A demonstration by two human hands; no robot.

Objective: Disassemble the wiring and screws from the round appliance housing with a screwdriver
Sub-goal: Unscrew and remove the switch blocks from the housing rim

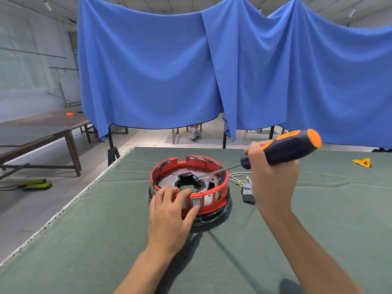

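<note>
Two hands work: left hand (169,211) grips housing (189,183), switch label possibly unreadable.

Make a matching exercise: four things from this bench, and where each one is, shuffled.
Things:
1. screwdriver
2. housing
3. wiring
4. yellow scrap

Places:
A. far right on the cloth
B. gripped in the right hand
C. on the cloth, just right of the housing
D. held at its front rim by the left hand

Pairs: 1-B, 2-D, 3-C, 4-A
</note>
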